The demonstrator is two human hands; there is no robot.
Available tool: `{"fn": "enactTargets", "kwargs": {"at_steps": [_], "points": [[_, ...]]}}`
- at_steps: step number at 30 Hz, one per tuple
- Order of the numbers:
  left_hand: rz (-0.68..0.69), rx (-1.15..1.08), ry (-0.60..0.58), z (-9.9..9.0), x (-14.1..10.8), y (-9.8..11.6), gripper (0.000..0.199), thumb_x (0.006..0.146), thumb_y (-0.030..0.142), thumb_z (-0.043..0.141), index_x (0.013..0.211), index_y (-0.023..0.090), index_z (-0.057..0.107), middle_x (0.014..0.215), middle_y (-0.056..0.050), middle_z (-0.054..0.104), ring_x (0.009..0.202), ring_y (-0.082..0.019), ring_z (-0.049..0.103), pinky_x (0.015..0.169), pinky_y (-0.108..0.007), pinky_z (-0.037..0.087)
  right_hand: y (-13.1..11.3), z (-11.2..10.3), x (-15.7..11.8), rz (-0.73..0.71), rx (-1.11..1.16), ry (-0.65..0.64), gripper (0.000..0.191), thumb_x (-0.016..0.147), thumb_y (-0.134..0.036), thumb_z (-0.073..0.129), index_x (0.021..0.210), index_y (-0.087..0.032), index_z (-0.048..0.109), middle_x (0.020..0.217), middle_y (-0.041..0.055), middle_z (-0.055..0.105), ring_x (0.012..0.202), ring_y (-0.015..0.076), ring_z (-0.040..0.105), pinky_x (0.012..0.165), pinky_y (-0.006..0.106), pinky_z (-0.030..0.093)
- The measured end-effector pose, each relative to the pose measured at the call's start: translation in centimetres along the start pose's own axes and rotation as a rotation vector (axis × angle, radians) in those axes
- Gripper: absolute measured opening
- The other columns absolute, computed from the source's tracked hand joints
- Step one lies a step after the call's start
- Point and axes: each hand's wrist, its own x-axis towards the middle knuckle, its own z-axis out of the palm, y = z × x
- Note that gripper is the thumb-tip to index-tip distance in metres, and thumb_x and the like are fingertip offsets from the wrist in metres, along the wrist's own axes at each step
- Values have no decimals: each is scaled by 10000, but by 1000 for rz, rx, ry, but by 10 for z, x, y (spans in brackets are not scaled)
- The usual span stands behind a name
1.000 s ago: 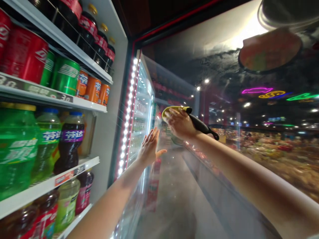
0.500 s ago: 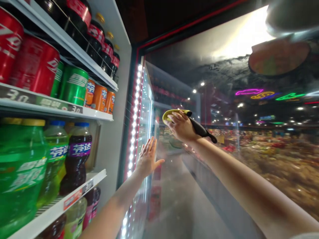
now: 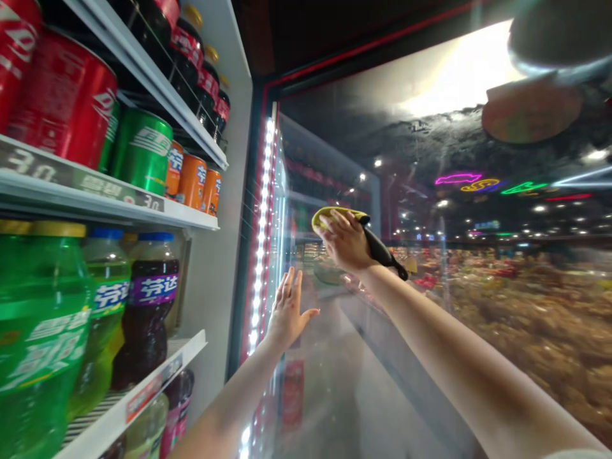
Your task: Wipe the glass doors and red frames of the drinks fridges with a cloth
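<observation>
My right hand (image 3: pixel 348 243) presses a cloth (image 3: pixel 381 247), yellow on one face and black on the other, against the glass door (image 3: pixel 344 370). Its fingers lie over the yellow part, and a black end hangs loosely to the right. Lower and to the left, my left hand (image 3: pixel 287 313) is open, with fingers stretched upward and thumb apart. It holds nothing and is at the glass near the lit door edge; whether the palm touches the pane I cannot tell.
On the left, cooler shelves (image 3: pixel 191 217) carry red cans (image 3: pixel 71 102), a green can (image 3: pixel 143 150), orange cans (image 3: pixel 192 182), green bottles (image 3: pixel 45 319) and a dark bottle (image 3: pixel 148 319). A light strip (image 3: pixel 261 236) runs down the door's edge. Blurred shop goods (image 3: pixel 507 344) show through the glass.
My left hand has shifted slightly right and turned more upright, thumb still apart. The right hand and cloth stay at nearly the same spot, with the cloth's black end drooping slightly lower.
</observation>
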Motion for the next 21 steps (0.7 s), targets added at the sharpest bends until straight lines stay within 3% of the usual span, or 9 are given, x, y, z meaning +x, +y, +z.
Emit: {"fn": "enactTargets", "kwargs": {"at_steps": [2,5,9,13,17,19,21], "points": [[23,-22,19,-1,0,1,1109,833,420,776,1630,310,13,1706,-167,182,1564,-372,197,1227,-593,317,-10,4,-16,-137,35,-76,370,1017,-256,465,1325,-271,669,1478,49,600,1421,275,454,1209,504,253],[13,-45,9,-2,-1,3,1113,824,419,785,1629,320,23,1709,-154,178,1567,-370,189,1230,-587,314,2,-9,-32,-241,52,-124,351,968,-240,536,1275,-275,704,1428,47,639,1357,267,508,1176,469,299],[-42,-49,-31,-2,0,5,1135,805,397,806,1627,321,28,1711,-149,173,1569,-366,184,1235,-575,313,26,-19,-2,-82,3,-41,360,931,-203,540,1242,-240,718,1375,80,662,1327,290,508,1154,481,311],[-27,-44,-4,-3,-1,6,1160,786,380,824,1624,300,26,1697,-172,209,1557,-368,231,1227,-570,327,1,7,32,70,0,18,381,982,-221,472,1308,-220,669,1465,90,600,1416,301,431,1203,526,234],[-18,-42,40,-6,-3,6,1170,788,390,818,1621,282,4,1685,-202,212,1552,-373,245,1222,-578,323,-28,26,17,-193,83,-143,354,993,-236,477,1268,-260,697,1461,54,614,1423,273,452,1210,512,242],[-34,-37,20,-6,-4,5,1160,791,399,814,1619,293,9,1688,-194,203,1556,-378,229,1225,-586,314,-23,20,9,-289,110,-189,350,950,-218,529,1237,-269,722,1434,54,635,1392,273,485,1192,495,279],[-64,-32,-15,-5,-4,4,1161,785,404,817,1618,305,13,1695,-181,189,1557,-385,223,1221,-591,322,-10,11,13,-270,114,-170,367,904,-204,570,1226,-267,734,1416,65,646,1356,283,513,1176,490,301]]}}
